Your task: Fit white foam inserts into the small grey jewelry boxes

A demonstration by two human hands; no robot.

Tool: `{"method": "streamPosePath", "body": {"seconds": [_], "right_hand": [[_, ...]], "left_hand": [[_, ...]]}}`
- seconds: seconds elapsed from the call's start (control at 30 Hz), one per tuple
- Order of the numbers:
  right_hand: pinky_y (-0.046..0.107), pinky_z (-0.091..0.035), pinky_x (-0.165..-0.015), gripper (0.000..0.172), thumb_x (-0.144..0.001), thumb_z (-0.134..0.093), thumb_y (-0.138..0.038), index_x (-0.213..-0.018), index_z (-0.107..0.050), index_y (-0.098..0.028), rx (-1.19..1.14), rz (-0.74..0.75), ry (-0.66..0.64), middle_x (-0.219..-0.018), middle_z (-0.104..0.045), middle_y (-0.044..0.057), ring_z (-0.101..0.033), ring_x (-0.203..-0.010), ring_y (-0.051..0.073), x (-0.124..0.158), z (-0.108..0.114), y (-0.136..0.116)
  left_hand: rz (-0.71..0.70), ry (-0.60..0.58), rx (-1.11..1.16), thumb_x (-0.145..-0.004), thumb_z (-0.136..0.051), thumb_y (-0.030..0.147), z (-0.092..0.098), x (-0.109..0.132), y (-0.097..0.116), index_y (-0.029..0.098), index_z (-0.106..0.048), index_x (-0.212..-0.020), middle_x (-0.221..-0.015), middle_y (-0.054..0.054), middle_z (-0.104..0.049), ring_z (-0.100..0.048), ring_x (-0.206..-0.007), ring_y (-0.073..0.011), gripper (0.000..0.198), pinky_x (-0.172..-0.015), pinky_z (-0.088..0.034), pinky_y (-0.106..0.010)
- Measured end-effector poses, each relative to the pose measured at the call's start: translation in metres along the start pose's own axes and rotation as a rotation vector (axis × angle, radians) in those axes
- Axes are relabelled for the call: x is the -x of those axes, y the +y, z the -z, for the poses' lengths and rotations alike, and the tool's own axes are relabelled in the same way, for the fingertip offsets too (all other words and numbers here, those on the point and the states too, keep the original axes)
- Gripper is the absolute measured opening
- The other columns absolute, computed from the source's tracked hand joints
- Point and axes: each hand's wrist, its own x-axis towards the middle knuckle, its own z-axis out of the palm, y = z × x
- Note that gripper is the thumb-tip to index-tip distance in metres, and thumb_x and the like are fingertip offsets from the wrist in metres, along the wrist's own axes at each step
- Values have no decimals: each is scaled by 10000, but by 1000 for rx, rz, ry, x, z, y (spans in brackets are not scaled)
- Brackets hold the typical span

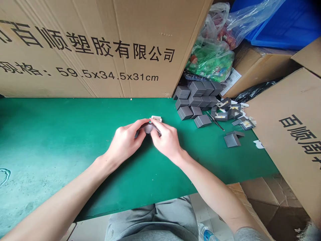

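Observation:
Both my hands meet above the green tabletop, bent round a small dark grey folded box piece (148, 128) with a pale inner face. My left hand (127, 137) pinches its left side between thumb and fingers. On the opposite side, my right hand (167, 136) grips it the same way. Fingers cover much of the piece, so its full shape is hidden. Just behind the fingertips lies a small white piece (156, 118) on the table.
Several dark grey boxes (198, 100) are stacked at the back right, beside opened ones and a thin dark tool (215, 121). A lone grey folded piece (232, 139) lies nearer. Large cartons (87, 83) wall off the back and right of the green table (50, 134).

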Motion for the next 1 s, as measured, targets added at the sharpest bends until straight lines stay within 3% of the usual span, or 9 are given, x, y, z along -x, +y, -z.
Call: {"method": "streamPosePath", "body": {"seconds": [0.2, 0.57, 0.8, 1.0], "right_hand": [[296, -641, -833, 360, -924, -490, -170, -1182, -737, -218, 10, -26, 38, -1066, -796, 50, -777, -901, 209, 0, 0, -4], [287, -630, -846, 359, -940, -487, -181, -1182, -750, -218, 17, -2, 48, -1126, -784, 55, -765, -981, 210, 2, -2, -4], [273, -619, -782, 339, -923, -481, -140, -1088, -773, -184, -20, 11, 76, -1006, -801, 61, -766, -856, 199, 0, 0, -6], [285, -616, -862, 349, -953, -478, -172, -1193, -731, -162, -10, -11, 20, -1139, -778, 80, -761, -976, 208, 0, -1, -4]], "left_hand": [[34, 7, -17, -890, -515, 210, 3, -1, 1, 234, -732, -1225, -841, -1, -803, -721, -644, -144, 400, -636, -528, -209], [16, 39, -22, -931, -515, 231, 1, 1, -1, 221, -742, -1185, -842, -11, -812, -739, -656, -149, 341, -645, -536, -212], [24, 59, -36, -934, -509, 226, 1, 0, 1, 229, -758, -1151, -841, 0, -814, -736, -652, -142, 330, -635, -535, -203], [-48, 73, -17, -962, -519, 230, -2, -1, -3, 202, -735, -1168, -929, -21, -818, -761, -755, -146, 300, -693, -556, -196]]}}
